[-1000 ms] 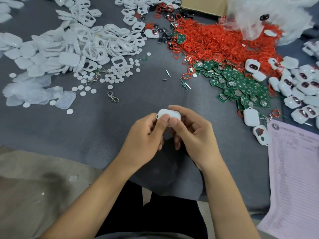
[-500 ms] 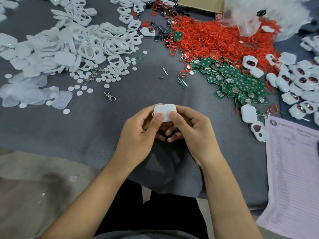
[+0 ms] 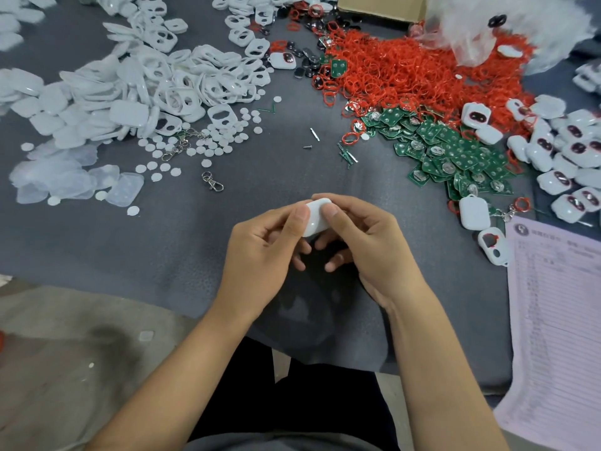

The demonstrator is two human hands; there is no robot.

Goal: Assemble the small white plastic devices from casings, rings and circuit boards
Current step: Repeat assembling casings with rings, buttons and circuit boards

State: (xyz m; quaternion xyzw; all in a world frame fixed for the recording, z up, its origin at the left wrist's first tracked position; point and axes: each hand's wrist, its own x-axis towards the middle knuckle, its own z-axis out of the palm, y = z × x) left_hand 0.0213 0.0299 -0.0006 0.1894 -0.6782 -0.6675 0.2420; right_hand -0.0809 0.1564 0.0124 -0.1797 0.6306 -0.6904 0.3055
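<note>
A small white plastic device [image 3: 314, 219] is pinched between both thumbs above the table's near edge. My left hand [image 3: 260, 255] grips its left side, and my right hand [image 3: 370, 252] grips its right side and top. Its smooth back faces me; the underside is hidden by my fingers. A heap of white casings [image 3: 156, 83] lies far left. Red rings [image 3: 406, 70] are piled at the far centre-right. Green circuit boards [image 3: 455, 157] spread just below the rings.
Finished white devices [image 3: 566, 151] cluster at the right edge, two more [image 3: 474, 211] near a printed sheet [image 3: 559, 320]. Small white discs [image 3: 214, 141], a metal clasp [image 3: 213, 182], clear covers [image 3: 65, 183] and loose screws [image 3: 313, 135] dot the grey cloth [image 3: 130, 249]. A cardboard box [image 3: 380, 8] stands far back.
Both hands have turned the white device from lying flat and wide to standing more on edge between the thumbs. The hands stayed in about the same spot.
</note>
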